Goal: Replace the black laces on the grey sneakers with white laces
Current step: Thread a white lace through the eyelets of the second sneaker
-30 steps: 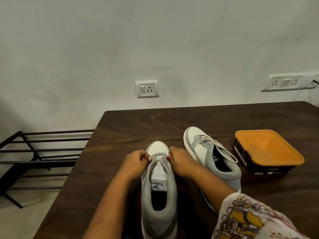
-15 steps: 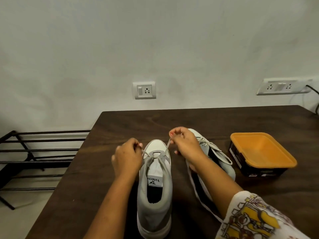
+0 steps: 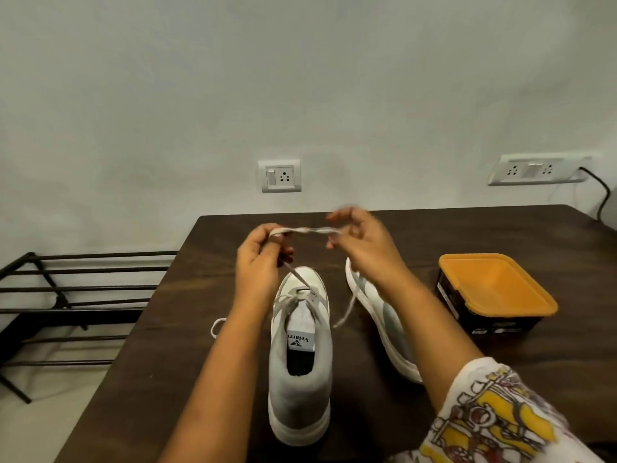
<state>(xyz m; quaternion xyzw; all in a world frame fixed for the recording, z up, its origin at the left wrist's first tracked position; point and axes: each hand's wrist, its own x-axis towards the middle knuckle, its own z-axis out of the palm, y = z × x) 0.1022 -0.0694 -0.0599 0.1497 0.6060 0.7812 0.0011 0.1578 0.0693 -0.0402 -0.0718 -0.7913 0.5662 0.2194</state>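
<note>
Both hands have risen, left hand (image 3: 258, 259) and right hand (image 3: 362, 243) each with a closed grip on the white lace (image 3: 305, 230) above the "Velarro"-tagged sneaker (image 3: 300, 355).

You had one view only: the head camera, wide-angle, looked forward and down over the table (image 3: 467, 235) from close above your hands, facing the wall (image 3: 300, 78) behind it.

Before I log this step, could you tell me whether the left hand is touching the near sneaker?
Apart. In the head view the left hand is raised above the near sneaker, pinching the white lace; only the lace runs down to the eyelets.
</note>
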